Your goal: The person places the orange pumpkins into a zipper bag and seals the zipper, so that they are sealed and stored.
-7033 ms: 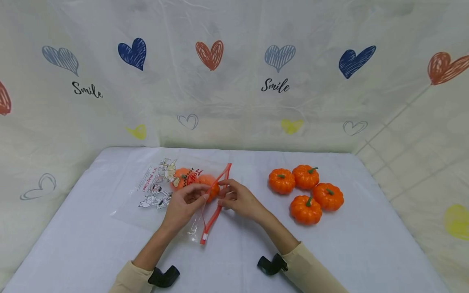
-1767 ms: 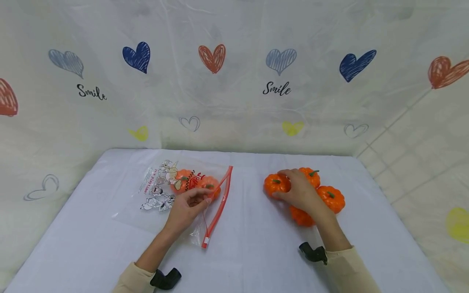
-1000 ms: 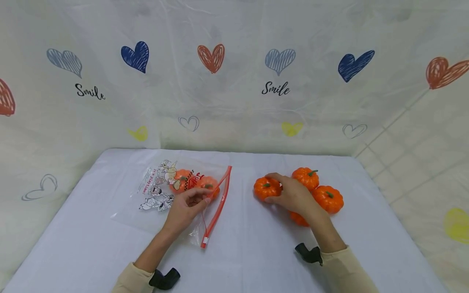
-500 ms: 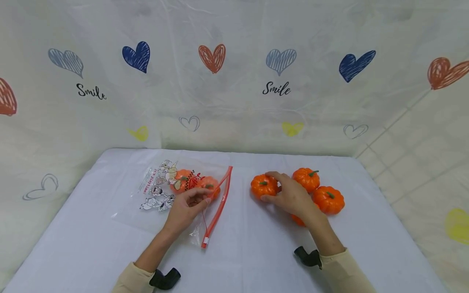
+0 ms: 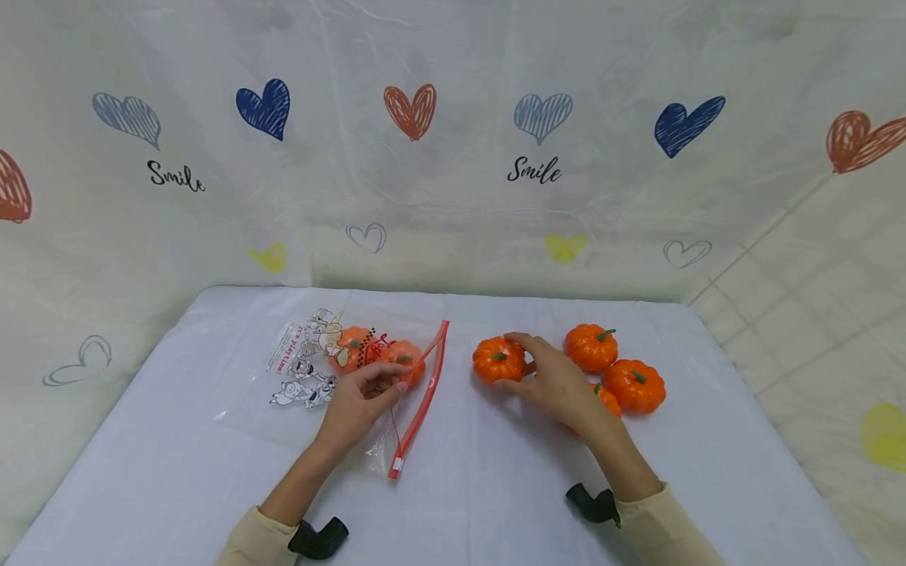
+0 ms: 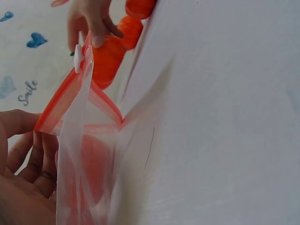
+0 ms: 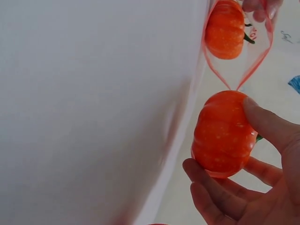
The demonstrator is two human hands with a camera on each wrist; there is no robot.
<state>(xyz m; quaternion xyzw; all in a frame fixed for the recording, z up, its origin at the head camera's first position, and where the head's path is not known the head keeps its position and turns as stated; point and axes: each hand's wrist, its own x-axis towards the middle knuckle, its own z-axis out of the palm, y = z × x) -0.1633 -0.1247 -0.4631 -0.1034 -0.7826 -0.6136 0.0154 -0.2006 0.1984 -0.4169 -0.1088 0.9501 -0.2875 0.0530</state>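
My left hand (image 5: pixel 364 401) pinches the upper red edge of a clear zip bag (image 5: pixel 248 401), and the left wrist view shows its mouth (image 6: pixel 70 96) spread apart. Two orange pumpkins lie inside the bag; the nearer one (image 5: pixel 403 358) is close to the opening. To the right of the mouth, my right hand (image 5: pixel 559 385) grips another small pumpkin (image 5: pixel 499 360) between thumb and fingers. In the right wrist view this held pumpkin (image 7: pixel 224 133) appears in front of the bag's red-edged opening. A white slider (image 5: pixel 397 464) sits at the near end of the red strip.
Three more pumpkins stand at the right: one at the back (image 5: pixel 591 347), one at the far right (image 5: pixel 635 386), and one (image 5: pixel 607 401) partly hidden behind my right wrist. Everything is on a white cloth (image 5: pixel 467 503) before a heart-printed backdrop (image 5: pixel 453 173).
My right hand went from the bag's edge to the pumpkins, took one and has carried it left toward the bag. My left hand keeps its pinch on the bag's edge.
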